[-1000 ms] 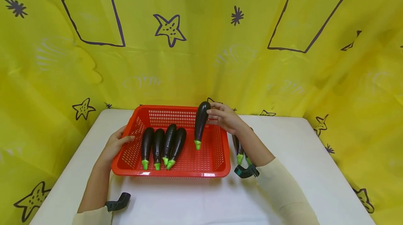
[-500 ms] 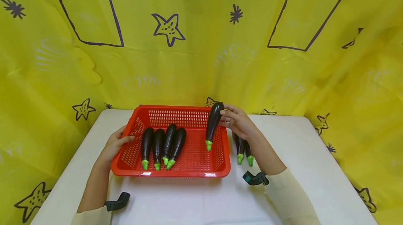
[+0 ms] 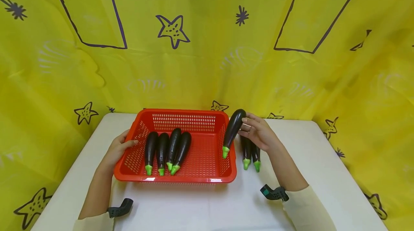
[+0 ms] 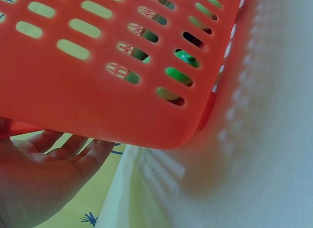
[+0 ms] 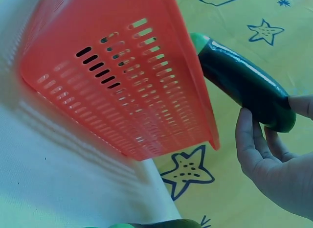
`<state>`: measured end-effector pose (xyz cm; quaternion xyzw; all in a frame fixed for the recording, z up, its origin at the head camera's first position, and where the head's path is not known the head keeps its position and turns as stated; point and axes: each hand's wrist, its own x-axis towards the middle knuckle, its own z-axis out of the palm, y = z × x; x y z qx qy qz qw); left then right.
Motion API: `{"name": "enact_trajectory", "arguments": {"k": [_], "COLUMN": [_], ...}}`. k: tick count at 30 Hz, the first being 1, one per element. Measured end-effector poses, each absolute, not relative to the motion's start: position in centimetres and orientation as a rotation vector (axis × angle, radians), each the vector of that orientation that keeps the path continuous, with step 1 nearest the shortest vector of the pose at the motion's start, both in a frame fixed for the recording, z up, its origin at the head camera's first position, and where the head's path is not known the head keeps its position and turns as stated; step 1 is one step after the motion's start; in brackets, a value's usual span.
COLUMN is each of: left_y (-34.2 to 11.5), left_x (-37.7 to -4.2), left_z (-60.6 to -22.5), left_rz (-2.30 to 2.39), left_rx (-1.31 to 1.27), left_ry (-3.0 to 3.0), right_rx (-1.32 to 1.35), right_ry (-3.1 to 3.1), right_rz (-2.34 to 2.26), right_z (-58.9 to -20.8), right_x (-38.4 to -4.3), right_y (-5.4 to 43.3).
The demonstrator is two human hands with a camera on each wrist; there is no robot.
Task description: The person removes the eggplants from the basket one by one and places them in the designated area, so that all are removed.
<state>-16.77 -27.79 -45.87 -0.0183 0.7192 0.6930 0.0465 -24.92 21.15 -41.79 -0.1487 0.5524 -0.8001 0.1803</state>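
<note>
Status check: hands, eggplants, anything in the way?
Left hand gripping red perforated plastic basket. Right hand pinching glossy dark-purple, green-stemmed eggplant. Four eggplants inside, two visible on white table. Possible snag: basket's rim, near stem.

Toward the left edge of the white worktop (image 3: 181, 209), the bare left hand (image 3: 119, 148) grips. The bare right hand (image 3: 260, 132), raised, pinches.

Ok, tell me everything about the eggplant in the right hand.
The eggplant is glossy, smooth and nearly black, with a bright green stem end; it may be plastic. It tilts in the air across the right rim of the red basket, stem lower. The right hand pinches its thick end between thumb and fingers. Whether it touches the rim is unclear.
</note>
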Motion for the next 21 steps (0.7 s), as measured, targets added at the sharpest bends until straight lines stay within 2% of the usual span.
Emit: {"name": "enact_trajectory", "arguments": {"k": [21], "left_y": [-27.8], "left_x": [-16.6], "left_z": [-45.8], "left_rz": [2.124], "left_rx": [-0.042], "left_ry": [2.193], "right_rx": [-0.467], "right_ry": [1.511], "right_rz": [-2.297], "right_z": [-41.7], "right_x": [-23.6], "right_y": [26.0]}}
